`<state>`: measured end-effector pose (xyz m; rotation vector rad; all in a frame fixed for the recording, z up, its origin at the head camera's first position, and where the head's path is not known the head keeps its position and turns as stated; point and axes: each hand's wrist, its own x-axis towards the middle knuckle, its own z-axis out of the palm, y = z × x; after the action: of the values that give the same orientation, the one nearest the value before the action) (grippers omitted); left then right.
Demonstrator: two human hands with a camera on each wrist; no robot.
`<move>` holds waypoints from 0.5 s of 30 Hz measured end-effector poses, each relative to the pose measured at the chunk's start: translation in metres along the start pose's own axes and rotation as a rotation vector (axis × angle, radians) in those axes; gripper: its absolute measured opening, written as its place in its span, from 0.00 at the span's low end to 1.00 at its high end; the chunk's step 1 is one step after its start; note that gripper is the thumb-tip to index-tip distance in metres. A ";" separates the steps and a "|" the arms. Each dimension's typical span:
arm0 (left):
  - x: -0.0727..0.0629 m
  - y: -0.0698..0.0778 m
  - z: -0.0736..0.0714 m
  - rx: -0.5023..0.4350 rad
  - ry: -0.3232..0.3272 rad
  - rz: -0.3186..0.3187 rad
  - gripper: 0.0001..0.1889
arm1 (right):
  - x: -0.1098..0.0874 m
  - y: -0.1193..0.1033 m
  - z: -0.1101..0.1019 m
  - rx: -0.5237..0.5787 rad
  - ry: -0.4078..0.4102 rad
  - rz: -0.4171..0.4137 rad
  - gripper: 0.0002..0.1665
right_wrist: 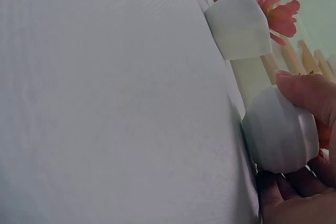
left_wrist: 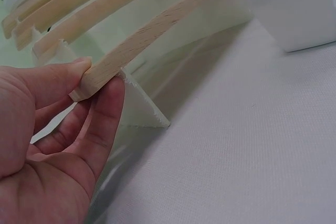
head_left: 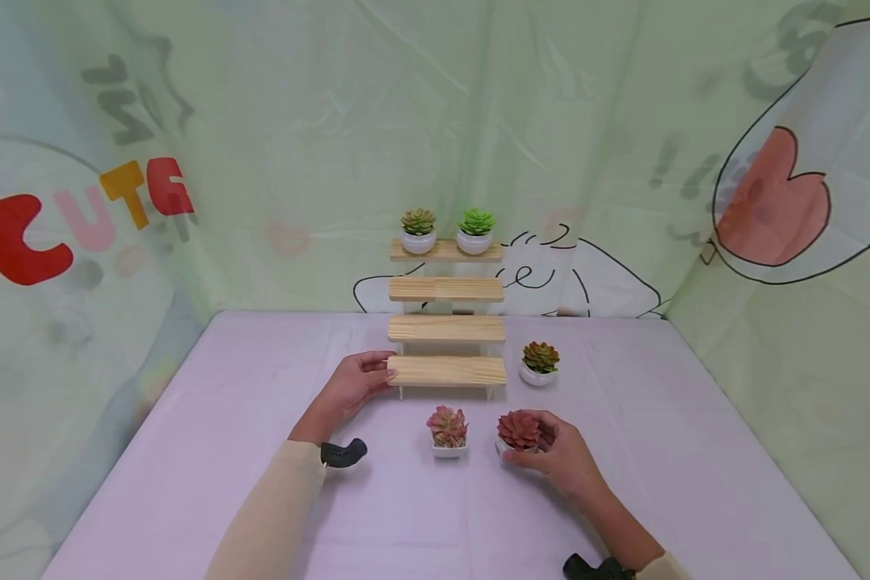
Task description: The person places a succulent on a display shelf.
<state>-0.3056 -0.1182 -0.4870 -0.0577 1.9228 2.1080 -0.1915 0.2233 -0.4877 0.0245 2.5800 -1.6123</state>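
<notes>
cream sleeves [head_left: 268, 507] lie closest to me. taking the wooden stand [head_left: 445, 327] as the clock's middle, the left hand [head_left: 348, 388] sits at eight, thumb [left_wrist: 58, 81] above and fingers [left_wrist: 106, 116] below, pinching one end of the bottom step [head_left: 449, 370]. near five, the right hand [head_left: 561, 457] pinches a red plant [head_left: 519, 429] by its white pot [right_wrist: 281, 132]. a pink plant [head_left: 447, 427] stands on the pale cloth [head_left: 435, 515] at six, a brownish plant [head_left: 540, 357] at four, and up on the top step [head_left: 445, 251], at twelve, sit an olive plant [head_left: 418, 221] and a bright green plant [head_left: 476, 221].
</notes>
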 end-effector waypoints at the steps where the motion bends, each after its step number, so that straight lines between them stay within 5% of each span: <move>1: 0.000 0.000 0.000 -0.001 0.000 0.001 0.25 | 0.000 0.000 0.000 0.001 0.003 -0.004 0.41; 15: -0.001 0.000 -0.001 -0.020 -0.019 0.010 0.26 | 0.003 -0.011 -0.006 -0.002 0.038 -0.035 0.41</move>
<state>-0.3046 -0.1193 -0.4865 -0.0325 1.8948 2.1267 -0.1960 0.2238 -0.4753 0.0105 2.6244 -1.6371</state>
